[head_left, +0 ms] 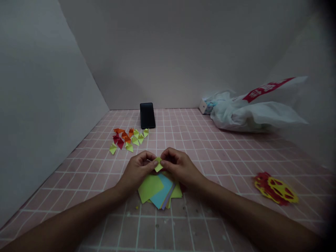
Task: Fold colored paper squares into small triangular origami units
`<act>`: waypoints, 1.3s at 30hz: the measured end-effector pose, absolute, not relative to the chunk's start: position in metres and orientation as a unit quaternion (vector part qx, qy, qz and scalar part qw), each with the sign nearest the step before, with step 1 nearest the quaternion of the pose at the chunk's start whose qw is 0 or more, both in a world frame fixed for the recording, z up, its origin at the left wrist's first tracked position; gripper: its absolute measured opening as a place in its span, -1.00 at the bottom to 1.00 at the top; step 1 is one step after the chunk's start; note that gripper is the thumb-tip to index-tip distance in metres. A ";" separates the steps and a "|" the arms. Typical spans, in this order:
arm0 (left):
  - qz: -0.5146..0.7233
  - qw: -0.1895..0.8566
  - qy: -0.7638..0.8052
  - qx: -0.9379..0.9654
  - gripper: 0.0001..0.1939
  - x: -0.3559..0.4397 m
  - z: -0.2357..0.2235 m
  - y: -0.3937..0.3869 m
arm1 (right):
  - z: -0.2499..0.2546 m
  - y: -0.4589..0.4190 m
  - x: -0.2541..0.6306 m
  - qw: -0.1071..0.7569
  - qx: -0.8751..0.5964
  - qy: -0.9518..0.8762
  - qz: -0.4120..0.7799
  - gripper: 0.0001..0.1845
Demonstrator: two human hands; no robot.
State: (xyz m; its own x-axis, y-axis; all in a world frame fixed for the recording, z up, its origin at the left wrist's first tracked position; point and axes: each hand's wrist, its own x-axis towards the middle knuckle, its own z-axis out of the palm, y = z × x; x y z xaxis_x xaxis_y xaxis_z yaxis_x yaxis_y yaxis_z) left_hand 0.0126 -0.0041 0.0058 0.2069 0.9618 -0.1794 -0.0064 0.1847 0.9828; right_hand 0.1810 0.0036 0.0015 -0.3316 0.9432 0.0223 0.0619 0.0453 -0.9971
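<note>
Between my two hands is a small folded piece of yellow paper (158, 165), pinched from both sides. My left hand (139, 169) grips its left edge between thumb and fingers. On the other side, my right hand (181, 166) has its thumb and fingertips closed on the right edge. Just below lies a fanned stack of coloured paper sheets (160, 192), with yellow, light blue and purple showing; its far part is covered by my hands. Several small folded paper pieces (127, 137) in red, orange and yellow lie in a group beyond my left hand.
A black phone (147, 115) rests at the back of the pink tiled surface (181, 129). At the back right sits a white plastic bag (244, 115) beside a small box (204, 106). Red and yellow paper cut-outs (277, 189) lie at the right. White walls (162, 52) enclose the surface.
</note>
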 end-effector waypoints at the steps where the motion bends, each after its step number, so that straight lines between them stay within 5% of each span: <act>1: 0.402 0.599 0.484 0.496 -0.72 0.013 0.006 -0.004 | 0.002 0.003 0.181 0.402 -0.416 -0.619 0.531 -0.96; 17: 0.423 0.648 0.471 0.424 -0.76 0.016 0.007 -0.008 | 0.003 0.000 0.186 0.436 -0.309 -0.808 0.247 -0.81; 39: 0.445 0.586 0.495 0.463 -0.73 0.015 0.003 -0.006 | 0.002 0.001 0.181 0.410 -0.415 -0.641 0.499 -0.93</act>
State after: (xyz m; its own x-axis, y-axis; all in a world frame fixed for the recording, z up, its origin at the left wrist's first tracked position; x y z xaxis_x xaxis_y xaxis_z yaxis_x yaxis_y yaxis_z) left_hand 0.0146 -0.0064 0.0029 0.1142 0.9793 -0.1672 -0.0639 0.1752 0.9825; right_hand 0.1810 0.0013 0.0015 -0.3195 0.9411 0.1109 0.1223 0.1570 -0.9800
